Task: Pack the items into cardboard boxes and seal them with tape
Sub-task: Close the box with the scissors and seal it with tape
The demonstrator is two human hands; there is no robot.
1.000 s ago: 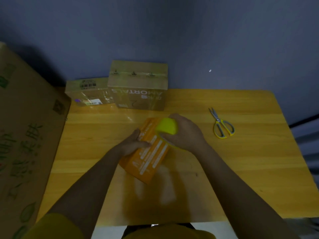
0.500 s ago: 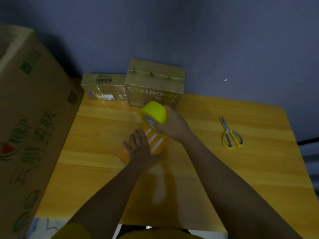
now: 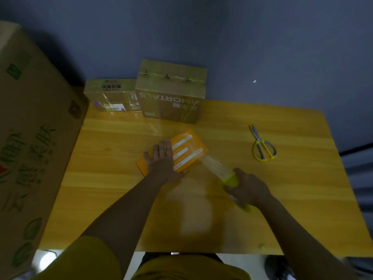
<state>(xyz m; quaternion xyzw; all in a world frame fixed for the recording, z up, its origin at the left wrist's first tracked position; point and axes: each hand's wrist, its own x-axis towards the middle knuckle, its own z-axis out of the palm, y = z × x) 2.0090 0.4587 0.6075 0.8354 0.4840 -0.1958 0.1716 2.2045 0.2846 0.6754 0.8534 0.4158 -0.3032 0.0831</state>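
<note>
The flat orange cardboard box (image 3: pixel 186 150) with white label strips lies mid-table on the wooden table (image 3: pixel 282 188), its long axis running from near-left to far-right. The left hand (image 3: pixel 162 158) presses flat on its near-left end, fingers straight, hiding that part. The right hand (image 3: pixel 247 187) grips a yellow tape roll (image 3: pixel 232 181), largely hidden and blurred; a clear tape strip (image 3: pixel 215 165) stretches from it to the box.

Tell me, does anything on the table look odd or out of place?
Nothing looks damaged or spilled. The orange box lies at an angle under the left hand, with a strip of tape stretched to the roll in the right hand. The scissors lie apart.
</note>
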